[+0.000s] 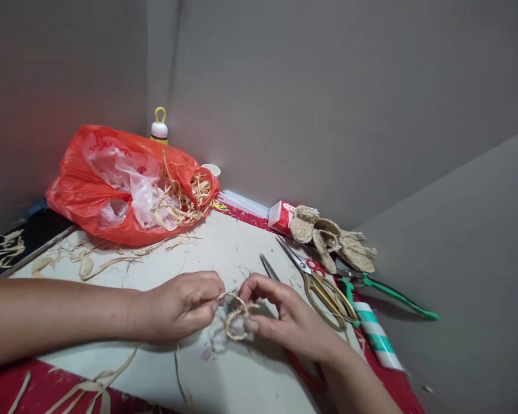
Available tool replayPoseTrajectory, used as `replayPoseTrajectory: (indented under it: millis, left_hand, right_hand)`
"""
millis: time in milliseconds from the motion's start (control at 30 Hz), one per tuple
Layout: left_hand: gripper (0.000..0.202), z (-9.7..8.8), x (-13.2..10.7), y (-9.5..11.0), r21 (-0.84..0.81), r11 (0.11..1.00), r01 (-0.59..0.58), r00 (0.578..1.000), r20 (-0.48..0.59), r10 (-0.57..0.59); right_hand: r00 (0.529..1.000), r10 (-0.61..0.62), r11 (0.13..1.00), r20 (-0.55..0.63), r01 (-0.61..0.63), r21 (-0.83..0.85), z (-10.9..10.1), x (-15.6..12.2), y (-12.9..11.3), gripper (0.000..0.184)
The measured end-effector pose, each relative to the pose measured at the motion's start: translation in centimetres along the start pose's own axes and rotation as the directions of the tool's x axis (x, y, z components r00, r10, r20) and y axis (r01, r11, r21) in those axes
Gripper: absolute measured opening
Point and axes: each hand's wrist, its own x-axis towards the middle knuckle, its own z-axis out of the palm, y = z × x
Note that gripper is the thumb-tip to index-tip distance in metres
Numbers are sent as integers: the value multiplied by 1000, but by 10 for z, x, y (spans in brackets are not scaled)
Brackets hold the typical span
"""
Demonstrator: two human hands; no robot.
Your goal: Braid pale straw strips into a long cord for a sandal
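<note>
A thin twisted straw cord (230, 332), pale tan and bent into a small loop, hangs between my two hands above the white board. My left hand (185, 305) is closed, its thumb and forefinger pinching one end of the cord. From the right, my right hand (280, 316) pinches the looped part between thumb and fingers. Partly under my right hand lies a pair of red-handled scissors (304, 371), its blades pointing away. Gold-handled scissors (328, 299) rest just beyond that hand.
A red plastic bag (86, 201) with straw strips (185, 201) stands back left. Woven straw pieces (323, 236), a red-white box (280, 215), green-handled pruners (397, 296) and a green-white striped roll (377, 336) line the right edge. Grey walls (306, 103) enclose the back. Loose strips (95, 388) lie in front.
</note>
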Motion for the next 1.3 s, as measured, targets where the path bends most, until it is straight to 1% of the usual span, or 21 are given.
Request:
replayPoseTrajectory:
  millis: [100,167,233,300,400,467,600,633,700,733,767,800,867,900,933,1000,1067,1100,1167,1200,1300]
  left_hand:
    - [16,-2,1,1,-67,992,109,991,-70,-114]
    - [18,-5,3,2,-157,965,208,966,-123,-228]
    - [18,-7,6,1,-311,895,319,916,-142,-376]
    - [18,-8,9,0,-471,782,409,851,-112,-513]
    - [17,-8,13,-4,-603,655,455,789,-69,-611]
    - [17,-7,13,-7,-641,622,451,777,-61,-626]
    - [20,-8,13,-9,-705,547,451,751,-31,-660]
    - [20,-9,12,-9,-720,527,451,743,-24,-669]
    - [20,-9,12,-6,-739,495,456,735,-1,-678]
    - [20,-8,11,-3,-743,484,463,738,20,-675]
    - [20,-7,11,0,-743,475,472,748,52,-661]
    - [19,-5,10,4,-739,471,482,766,94,-636]
    - [19,-2,8,14,-729,469,499,809,197,-554]
    - [19,-2,6,20,-723,475,502,828,242,-506]
    - [20,-3,5,26,-720,477,504,840,282,-463]
    - [19,-11,5,40,-730,461,504,849,323,-417]
    - [15,-25,6,54,-785,388,483,859,337,-386]
    - [16,-32,7,59,-801,402,444,876,295,-381]
    - [17,-44,9,64,-777,507,374,909,197,-368]
    - [17,-47,11,62,-748,577,329,924,130,-359]
    - [17,-44,15,45,-617,738,274,928,-32,-371]
  right_hand:
    - [990,138,986,39,-141,92,-15,-4,3,19]
    - [987,141,990,-78,-139,39,-30,-7,11,20]
    - [947,120,991,-297,-133,-24,-47,-9,20,24]
    - [839,78,978,-539,-169,-121,-61,-10,29,25]
    - [625,-183,878,-759,-244,-412,-67,-8,36,29]
    - [529,-400,758,-748,-267,-595,-61,-7,32,30]
    - [468,-647,556,-602,-251,-792,-52,-10,12,29]
    - [440,-671,544,-597,-254,-799,-52,-12,7,27]
    - [389,-649,620,-653,-227,-751,-51,-16,-2,22]
    - [408,-599,687,-689,-180,-704,-49,-17,-5,21]
    - [475,-527,755,-705,-120,-645,-44,-17,-8,23]
    - [584,-447,813,-677,-51,-581,-37,-16,-9,27]
    - [832,-301,878,-465,52,-475,-18,-12,-10,49]
    - [916,-249,894,-313,93,-438,-8,-9,-8,52]
    - [963,-210,901,-171,122,-417,-1,-5,-5,46]
    - [981,-185,892,-66,139,-431,5,3,6,28]
    - [953,-197,890,-230,76,-449,-4,7,19,20]
    - [931,-176,905,-319,26,-424,-13,8,25,19]
    - [886,-69,942,-459,-95,-323,-35,8,34,19]
    - [857,-42,942,-513,-137,-305,-44,6,36,28]
    - [719,-92,932,-689,-182,-314,-56,0,31,48]
